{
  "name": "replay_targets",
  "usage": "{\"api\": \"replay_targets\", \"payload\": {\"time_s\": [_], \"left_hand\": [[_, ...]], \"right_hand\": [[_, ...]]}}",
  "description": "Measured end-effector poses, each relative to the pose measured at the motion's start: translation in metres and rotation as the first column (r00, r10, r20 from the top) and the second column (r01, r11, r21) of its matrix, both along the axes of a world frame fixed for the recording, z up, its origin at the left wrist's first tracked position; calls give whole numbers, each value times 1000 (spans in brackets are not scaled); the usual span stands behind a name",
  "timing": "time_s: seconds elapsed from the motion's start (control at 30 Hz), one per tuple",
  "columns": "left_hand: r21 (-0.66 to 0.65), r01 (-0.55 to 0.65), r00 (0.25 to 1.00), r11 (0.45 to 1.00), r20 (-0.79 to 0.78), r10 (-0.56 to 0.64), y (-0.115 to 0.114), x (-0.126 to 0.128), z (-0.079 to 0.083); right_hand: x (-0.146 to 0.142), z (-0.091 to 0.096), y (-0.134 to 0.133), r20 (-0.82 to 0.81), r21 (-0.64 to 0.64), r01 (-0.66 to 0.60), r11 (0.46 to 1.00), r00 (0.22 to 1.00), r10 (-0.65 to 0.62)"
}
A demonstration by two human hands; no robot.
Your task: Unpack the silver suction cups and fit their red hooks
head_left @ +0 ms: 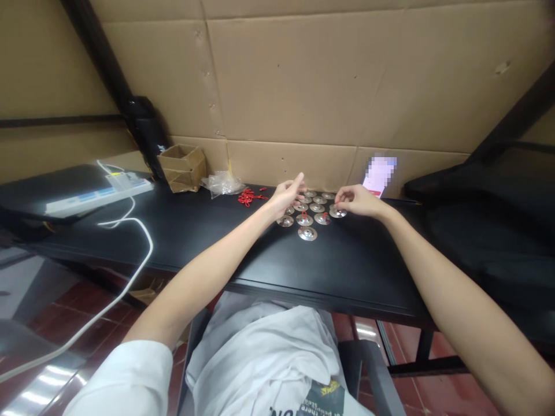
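Several small round metal discs (307, 233) lie in rows on the black table (217, 237), some with a red loop in the centre. My left hand (287, 197) hovers over the left side of the group, fingers partly curled and apart, holding nothing I can see. My right hand (356, 200) rests at the right side of the group, fingertips pinched together over a disc (337, 213). A heap of red loops (248, 197) lies just left of my left hand.
A small open cardboard box (182, 167) and a clear plastic bag (222, 184) stand at the back left. A white power strip (102, 193) with a trailing cable lies far left. Cardboard sheets form the back wall. Dark cloth (485, 225) covers the right.
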State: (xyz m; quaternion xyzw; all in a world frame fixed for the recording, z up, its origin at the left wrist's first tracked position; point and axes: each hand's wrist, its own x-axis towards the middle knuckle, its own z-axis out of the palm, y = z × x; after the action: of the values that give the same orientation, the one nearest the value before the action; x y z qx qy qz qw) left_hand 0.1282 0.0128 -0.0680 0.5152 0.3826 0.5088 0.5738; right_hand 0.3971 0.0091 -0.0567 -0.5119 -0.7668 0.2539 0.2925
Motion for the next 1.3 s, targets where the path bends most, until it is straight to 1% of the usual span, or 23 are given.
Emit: {"api": "replay_targets", "payload": {"time_s": [0.1, 0.2, 0.23, 0.27, 0.3, 0.33, 0.37, 0.4, 0.43, 0.47, 0.5, 0.53, 0.6, 0.63, 0.67, 0.73, 0.83, 0.93, 1.03, 1.1, 1.13, 1.2, 1.3], "left_hand": [[-17, -37, 999, 999, 4, 37, 5, -2, 0], [0, -99, 993, 995, -61, 99, 12, -6, -2], [38, -139, 983, 990, -118, 143, 15, -8, -3], [109, -177, 960, 978, -198, 196, 17, -12, -5], [212, -194, 920, 958, -298, 253, 19, -16, -7], [334, -182, 856, 925, -408, 316, 20, -20, -9], [446, -136, 768, 885, -516, 378, 21, -25, -10], [522, -69, 665, 850, -611, 429, 21, -29, -12], [554, 3, 560, 832, -690, 458, 21, -33, -13], [552, 59, 464, 832, -753, 466, 21, -37, -13], [533, 98, 388, 840, -798, 461, 22, -40, -13], [506, 129, 334, 853, -832, 443, 23, -44, -12], [454, 174, 276, 874, -874, 399, 28, -53, -7], [435, 177, 264, 883, -885, 384, 33, -60, -4], [418, 159, 259, 894, -892, 371, 38, -69, -1], [415, 80, 264, 906, -886, 382, 51, -90, 3], [377, -53, 234, 925, -895, 378, 69, -123, 1], [324, -86, 261, 942, -905, 335, 80, -141, -8], [339, -68, 346, 938, -874, 340, 82, -141, -13], [385, 6, 401, 923, -847, 351, 79, -135, -12], [398, 55, 416, 916, -843, 341, 78, -132, -11], [392, 138, 426, 910, -853, 302, 75, -127, -9], [348, 165, 417, 923, -873, 254, 73, -123, -9]], "right_hand": [[10, -5, 4, 70, -125, -50, 991, 996, 59], [15, -6, 6, 139, -144, -59, 988, 987, 80], [16, -5, 6, 164, -125, -52, 991, 984, 73], [15, -5, 6, 191, -93, -36, 995, 980, 53], [13, -4, 5, 217, -42, -8, 999, 976, 17], [9, -4, 4, 239, 30, 19, 999, 971, -26], [3, -3, 2, 257, 119, 33, 992, 964, -63], [-5, -2, -2, 274, 208, 27, 978, 958, -85], [-15, -1, -6, 293, 294, -13, 956, 953, -77], [-26, 0, -12, 316, 345, -87, 935, 948, -28], [-37, 1, -18, 331, 339, -167, 926, 942, 49], [-49, 2, -25, 331, 318, -235, 919, 936, 125], [-70, 4, -39, 345, 176, -384, 907, 887, 308], [-77, 4, -44, 347, 89, -442, 892, 854, 389], [-82, 5, -48, 353, 37, -480, 877, 827, 437], [-86, 6, -53, 354, -28, -508, 861, 800, 484], [-80, 8, -52, 331, -59, -479, 876, 818, 470], [-74, 8, -48, 293, -86, -444, 892, 845, 448], [-73, 7, -45, 252, -126, -405, 906, 870, 424], [-73, 5, -45, 238, -155, -372, 915, 885, 400], [-74, 5, -46, 239, -168, -359, 918, 889, 391], [-75, 5, -47, 252, -187, -339, 922, 891, 378], [-76, 6, -49, 263, -208, -328, 922, 889, 375]]}}
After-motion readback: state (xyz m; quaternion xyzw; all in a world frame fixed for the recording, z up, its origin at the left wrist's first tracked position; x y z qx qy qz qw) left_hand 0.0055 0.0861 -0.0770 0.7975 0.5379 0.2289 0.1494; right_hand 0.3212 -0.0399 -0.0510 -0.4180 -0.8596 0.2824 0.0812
